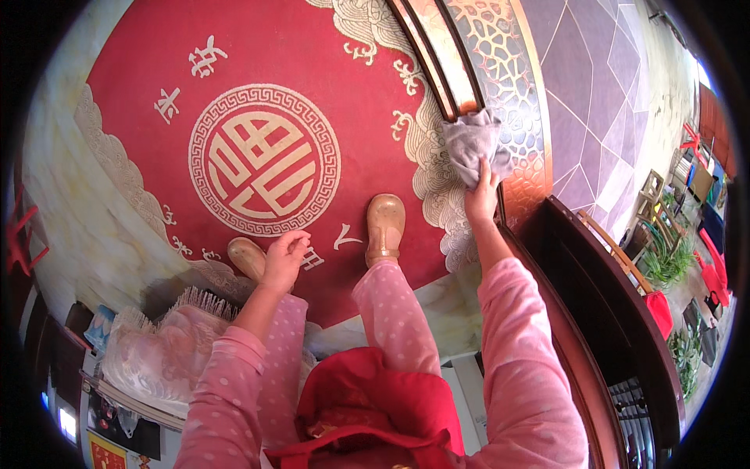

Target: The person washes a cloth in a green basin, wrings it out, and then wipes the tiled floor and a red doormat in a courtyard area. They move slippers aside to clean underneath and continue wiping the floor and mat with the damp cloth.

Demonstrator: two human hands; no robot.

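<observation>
A crumpled grey-purple cloth (473,143) lies under the fingers of my right hand (483,193), pressed on the metal door threshold (448,55) with its dark grooved tracks. Beside it runs a copper-coloured strip with a raised pebble pattern (510,76). My left hand (285,258) hangs in front of my left shoe, its fingers loosely curled and nothing visible in them. Below both hands spreads a red floor mat (363,117) with a round cream emblem and cream wave borders.
A dark door panel (615,293) stands at the right, close to my right arm. Beyond the threshold are purple tiles (586,99), green potted plants (668,258) and a red folding frame. A fringed, lacy cover (158,357) drapes furniture at lower left. My shoes rest on the mat.
</observation>
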